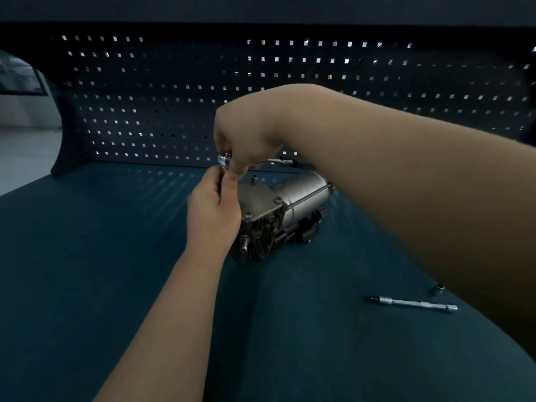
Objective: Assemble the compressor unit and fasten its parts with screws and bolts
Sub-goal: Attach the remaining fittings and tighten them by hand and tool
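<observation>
The grey metal compressor unit [278, 210] lies on the blue bench with a flat cover plate [258, 200] on top, bolt heads showing at its corners. My right hand [243, 134] grips the head of a ratchet wrench [224, 159] above the plate's left corner; its handle runs right behind the hand. My left hand [211, 210] pinches the thin vertical shaft under the ratchet head, pressed against the unit's left side. The bolt under the tool is hidden by my fingers.
A silver extension bar [414, 303] and a small socket [438, 289] lie on the bench [87, 271] to the right of the unit. A dark pegboard [145, 97] stands behind. My right forearm crosses the right side of the view.
</observation>
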### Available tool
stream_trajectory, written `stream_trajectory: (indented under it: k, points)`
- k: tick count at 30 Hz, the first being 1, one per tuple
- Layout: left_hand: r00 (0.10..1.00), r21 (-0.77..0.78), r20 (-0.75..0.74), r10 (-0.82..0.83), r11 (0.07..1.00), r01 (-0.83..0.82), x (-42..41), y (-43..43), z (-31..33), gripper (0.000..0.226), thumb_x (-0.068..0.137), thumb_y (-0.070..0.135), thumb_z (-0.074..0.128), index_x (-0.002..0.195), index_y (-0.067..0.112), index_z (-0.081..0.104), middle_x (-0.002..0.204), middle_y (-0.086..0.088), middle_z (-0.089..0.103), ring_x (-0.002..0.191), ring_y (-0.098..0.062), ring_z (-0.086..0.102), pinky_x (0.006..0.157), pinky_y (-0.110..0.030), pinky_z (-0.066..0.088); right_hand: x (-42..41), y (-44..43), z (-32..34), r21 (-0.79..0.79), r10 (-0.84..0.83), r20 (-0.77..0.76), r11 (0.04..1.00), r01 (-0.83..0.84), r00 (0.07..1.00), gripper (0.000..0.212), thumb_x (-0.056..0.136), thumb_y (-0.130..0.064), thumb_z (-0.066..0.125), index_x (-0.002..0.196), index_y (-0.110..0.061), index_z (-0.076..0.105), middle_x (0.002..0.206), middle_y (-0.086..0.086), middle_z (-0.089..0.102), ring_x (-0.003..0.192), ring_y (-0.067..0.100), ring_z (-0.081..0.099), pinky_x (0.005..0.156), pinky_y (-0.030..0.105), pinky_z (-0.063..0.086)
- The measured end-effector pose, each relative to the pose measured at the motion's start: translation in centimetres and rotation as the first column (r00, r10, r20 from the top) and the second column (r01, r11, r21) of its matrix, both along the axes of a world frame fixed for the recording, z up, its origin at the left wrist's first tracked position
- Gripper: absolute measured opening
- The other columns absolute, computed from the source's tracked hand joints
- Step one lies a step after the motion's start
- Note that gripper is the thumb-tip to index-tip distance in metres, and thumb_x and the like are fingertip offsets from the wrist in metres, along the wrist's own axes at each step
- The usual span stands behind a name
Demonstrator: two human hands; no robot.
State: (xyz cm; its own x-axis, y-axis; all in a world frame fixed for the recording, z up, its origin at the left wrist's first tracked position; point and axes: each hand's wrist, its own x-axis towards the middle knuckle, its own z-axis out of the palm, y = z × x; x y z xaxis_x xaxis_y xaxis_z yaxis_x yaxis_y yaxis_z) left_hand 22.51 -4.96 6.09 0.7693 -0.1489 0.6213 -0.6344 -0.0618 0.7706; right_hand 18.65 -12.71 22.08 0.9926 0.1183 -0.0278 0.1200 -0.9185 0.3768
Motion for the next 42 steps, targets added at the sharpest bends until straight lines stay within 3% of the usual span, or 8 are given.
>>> stream_trajectory:
  k: [4, 8, 15, 20, 23, 28, 34, 42]
  points:
    - [1.0, -0.045, -0.028, 0.01, 0.999, -0.011, -0.1, -0.1, 0.0, 0.024, 0.099, 0.029, 0.048, 0.078, 0.037, 0.054, 0.06, 0.012, 0.056, 0.052, 0.001, 0.046, 0.045, -0.01, 0.035, -0.5, 0.3, -0.5, 0.242, -0.152, -0.111, 0.954, 0.175, 0.982, 0.046, 0.093, -0.052, 0.052, 0.072, -0.012, 0.062, 0.05, -0.004, 0.067, 0.052, 0.012, 0.069, 0.054, 0.026, 0.048]
    - [0.999, -0.066, -0.047, 0.007, 0.998, -0.01, -0.3, -0.2, 0.1, 0.028, 0.098, 0.026, 0.047, 0.074, 0.038, 0.055, 0.055, 0.008, 0.051, 0.052, -0.003, 0.044, 0.044, -0.013, 0.034, 0.2, 0.8, -1.2, 0.226, -0.197, -0.075, 0.951, 0.209, 0.978, 0.053, 0.098, -0.052, 0.04, 0.073, -0.01, 0.059, 0.036, -0.003, 0.056, 0.032, 0.01, 0.057, 0.047, 0.025, 0.042]
    - [1.0, -0.039, -0.018, 0.013, 0.999, -0.013, -0.2, -0.1, 0.1, 0.03, 0.101, 0.025, 0.045, 0.073, 0.034, 0.052, 0.059, -0.001, 0.051, 0.05, -0.003, 0.043, 0.044, -0.012, 0.033, 0.1, 0.7, -0.8, 0.108, -0.127, -0.063, 0.985, 0.134, 0.99, 0.044, 0.098, -0.045, 0.048, 0.072, -0.011, 0.06, 0.064, 0.0, 0.063, 0.05, 0.011, 0.058, 0.05, 0.023, 0.039]
    - [0.999, -0.033, 0.028, 0.028, 0.999, -0.027, -0.3, -0.1, 0.0, 0.031, 0.102, 0.022, 0.041, 0.074, 0.032, 0.047, 0.063, 0.009, 0.051, 0.056, 0.004, 0.049, 0.049, -0.007, 0.035, -0.3, 0.2, -0.5, -0.118, 0.086, 0.039, 0.99, -0.081, 0.996, 0.019, 0.092, -0.023, 0.061, 0.109, -0.015, 0.065, 0.082, -0.006, 0.054, 0.068, 0.013, 0.047, 0.049, 0.02, 0.025]
    - [0.999, -0.041, 0.027, 0.02, 0.999, -0.019, -0.2, -0.2, -0.2, 0.032, 0.102, 0.022, 0.039, 0.073, 0.033, 0.047, 0.061, 0.016, 0.054, 0.054, 0.003, 0.048, 0.05, -0.008, 0.034, 0.0, 0.2, -0.6, -0.12, 0.117, 0.05, 0.987, -0.11, 0.992, 0.012, 0.089, -0.026, 0.064, 0.093, -0.015, 0.067, 0.075, -0.006, 0.057, 0.063, 0.011, 0.048, 0.049, 0.022, 0.028]
    - [1.0, -0.066, 0.011, -0.024, 0.998, 0.025, -0.2, -0.1, -0.3, 0.019, 0.099, 0.034, 0.041, 0.085, 0.039, 0.052, 0.066, 0.023, 0.057, 0.057, 0.006, 0.05, 0.05, -0.007, 0.037, 0.3, -0.5, 0.1, 0.133, -0.084, -0.145, 0.986, 0.104, 0.986, 0.043, 0.089, -0.053, 0.058, 0.07, -0.015, 0.063, 0.052, -0.006, 0.067, 0.059, 0.012, 0.07, 0.06, 0.029, 0.046]
    - [0.998, -0.11, -0.056, 0.004, 0.994, -0.01, 0.3, -0.3, -0.4, 0.029, 0.096, 0.029, 0.052, 0.076, 0.049, 0.058, 0.065, 0.022, 0.061, 0.06, 0.008, 0.054, 0.054, -0.006, 0.04, 0.7, 0.4, -1.1, 0.31, -0.125, -0.112, 0.938, 0.154, 0.986, 0.044, 0.096, -0.051, 0.044, 0.07, -0.017, 0.056, 0.044, -0.002, 0.057, 0.028, 0.009, 0.054, 0.05, 0.024, 0.042]
    - [0.998, -0.04, 0.062, 0.027, 0.999, -0.025, -0.1, -0.2, -0.4, 0.027, 0.098, 0.032, 0.04, 0.072, 0.033, 0.047, 0.064, 0.018, 0.056, 0.054, 0.001, 0.049, 0.048, -0.009, 0.035, -0.4, 0.2, -0.4, -0.057, 0.02, 0.016, 0.998, -0.019, 1.0, 0.019, 0.093, -0.031, 0.06, 0.093, -0.013, 0.066, 0.081, -0.002, 0.063, 0.064, 0.013, 0.052, 0.05, 0.022, 0.03]
